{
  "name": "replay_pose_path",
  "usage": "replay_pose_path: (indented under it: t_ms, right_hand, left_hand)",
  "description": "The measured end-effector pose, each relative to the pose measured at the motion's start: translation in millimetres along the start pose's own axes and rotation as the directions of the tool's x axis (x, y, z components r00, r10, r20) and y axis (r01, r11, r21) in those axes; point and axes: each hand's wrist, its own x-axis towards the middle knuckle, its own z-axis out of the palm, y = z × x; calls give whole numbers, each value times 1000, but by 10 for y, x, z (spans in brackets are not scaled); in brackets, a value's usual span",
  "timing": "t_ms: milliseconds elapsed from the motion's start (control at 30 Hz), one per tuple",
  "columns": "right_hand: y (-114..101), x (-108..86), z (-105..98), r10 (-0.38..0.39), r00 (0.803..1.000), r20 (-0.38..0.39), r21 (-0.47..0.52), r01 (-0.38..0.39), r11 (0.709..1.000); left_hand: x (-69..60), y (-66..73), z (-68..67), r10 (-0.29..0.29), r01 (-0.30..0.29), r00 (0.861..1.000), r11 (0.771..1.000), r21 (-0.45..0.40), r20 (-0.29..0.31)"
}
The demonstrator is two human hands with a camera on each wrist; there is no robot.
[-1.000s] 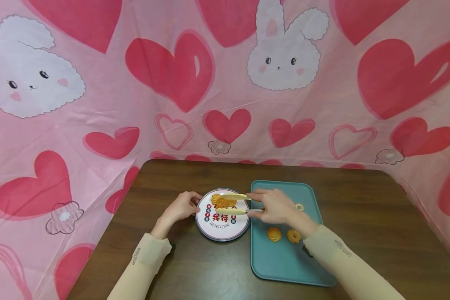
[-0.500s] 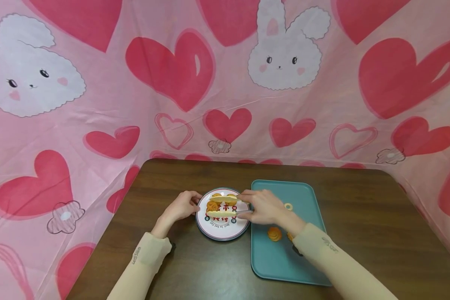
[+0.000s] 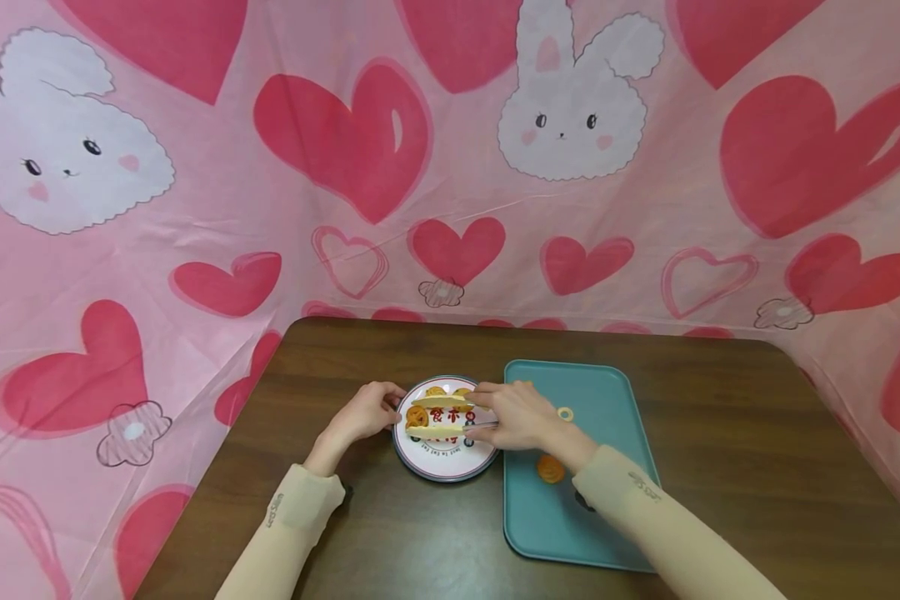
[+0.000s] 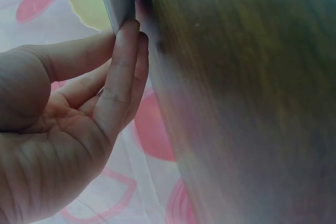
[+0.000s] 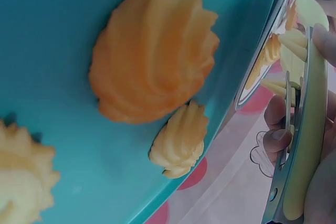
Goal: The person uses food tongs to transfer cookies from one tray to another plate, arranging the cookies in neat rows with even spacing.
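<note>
At the plate's left edge, my left hand (image 3: 369,410) pinches the rim of the white plate (image 3: 444,468); the left wrist view shows thumb and fingers of that hand (image 4: 79,98) at the rim. My right hand (image 3: 516,414) grips tongs with pale yellow tips (image 3: 438,433) above the plate. A round cookie (image 3: 417,416) lies between the tips at the plate's left; whether they touch it, I cannot tell. Two more cookies (image 3: 436,392) sit behind the upper tip. In the right wrist view my hand (image 5: 323,124) is wrapped around the tongs (image 5: 305,145).
The teal tray (image 3: 570,533) is right of the plate, under my right forearm. On it are a swirled cookie (image 3: 551,468) and a small ring-shaped cookie (image 3: 565,413); the right wrist view shows a large ridged cookie (image 5: 155,51) and a smaller one (image 5: 180,140). A heart-patterned cloth hangs behind the table.
My right hand and the tongs have moved left over the plate, and the cookie between the tips has shifted to the plate's left side. My left hand has stayed at the rim.
</note>
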Motion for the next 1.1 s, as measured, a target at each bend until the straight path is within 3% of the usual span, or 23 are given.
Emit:
replay_pose_path:
  t_ms: [1100]
  right_hand:
    - [-8, 33, 86, -31, 999, -17, 5, 31, 999]
  left_hand:
    - [-10, 14, -11, 2, -1, 1000, 1000, -17, 8]
